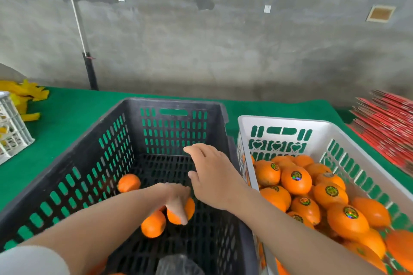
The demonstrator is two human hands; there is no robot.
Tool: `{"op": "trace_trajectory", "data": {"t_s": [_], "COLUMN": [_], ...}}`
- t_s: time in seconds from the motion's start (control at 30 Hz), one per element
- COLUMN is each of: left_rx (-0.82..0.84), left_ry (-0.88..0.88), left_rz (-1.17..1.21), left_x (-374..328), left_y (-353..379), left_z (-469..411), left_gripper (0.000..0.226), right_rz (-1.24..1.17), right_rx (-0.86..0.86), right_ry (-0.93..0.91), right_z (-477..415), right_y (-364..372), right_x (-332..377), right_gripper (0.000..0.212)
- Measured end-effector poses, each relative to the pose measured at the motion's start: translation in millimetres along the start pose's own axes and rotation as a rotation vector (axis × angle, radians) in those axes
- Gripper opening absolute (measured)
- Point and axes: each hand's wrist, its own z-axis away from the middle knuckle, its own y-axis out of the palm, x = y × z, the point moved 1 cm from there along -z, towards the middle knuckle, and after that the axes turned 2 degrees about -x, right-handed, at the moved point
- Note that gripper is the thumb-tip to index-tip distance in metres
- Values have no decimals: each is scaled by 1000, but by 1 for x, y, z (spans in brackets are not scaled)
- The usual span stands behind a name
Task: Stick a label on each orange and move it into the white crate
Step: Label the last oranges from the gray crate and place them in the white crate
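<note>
Standing on a green table [67,118] by a grey wall [223,51], a black crate [107,140] was set beside the white crate [348,140], in which glossy labelled oranges [296,179] were heaped. One smooth orange [190,209] in the black crate was gripped by the left hand [176,195]; the right hand [212,176] was held slack-fingered.

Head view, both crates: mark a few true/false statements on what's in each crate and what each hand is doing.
1. The black crate holds only a few loose oranges. True.
2. The white crate is empty. False: it is piled with labelled oranges.
3. The left hand is curled over an orange inside the black crate. True.
4. The right hand grips an orange. False: it hovers open above the black crate, with nothing visible in it.
</note>
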Motion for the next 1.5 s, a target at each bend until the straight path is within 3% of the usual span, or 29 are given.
{"op": "trace_trajectory", "data": {"t_s": [0.07,0.17,0.27,0.33,0.4,0.53,0.7,1.03,1.17,1.27,1.43,1.5], "left_rx": [-24,-87,-127,-189,-252,-384,-430,-411,-344,-321,-362,-369], "left_ry": [58,144,410,567,641,677,658,523,321,156,1,-10], "left_rz": [180,711,1255,1440,1475,1472,1550,1608,1650,1747,1783,1764], "left_x": [4,18,20,10,-5,-39,-90,-193,-209,-207,-199,-196], "left_y": [-13,-31,-33,-29,-23,-13,0,82,125,153,178,183], "left_z": [19,69,125,159,187,222,242,236,220,204,189,183], "left_gripper": [89,75,69,73,77,77,72,85,84,90,93,93], "right_rz": [-92,-234,-378,-547,-750,-920,-958,-529,-334,-321,-503,-593], "right_rx": [-60,-178,-254,-279,-287,-367,-386,-14,291,485,420,384], "right_ry": [37,129,210,266,304,258,144,130,352,520,635,653], "right_z": [-1,2,9,17,30,73,158,278,291,297,300,302], "right_y": [-1,-5,-12,-23,-36,-62,-80,-6,36,54,64,64], "right_x": [-3,-6,-12,-15,-14,3,9,-30,-61,-72,-69,-67], "right_gripper": [51,46,38,32,28,31,30,24,33,25,13,18]}}
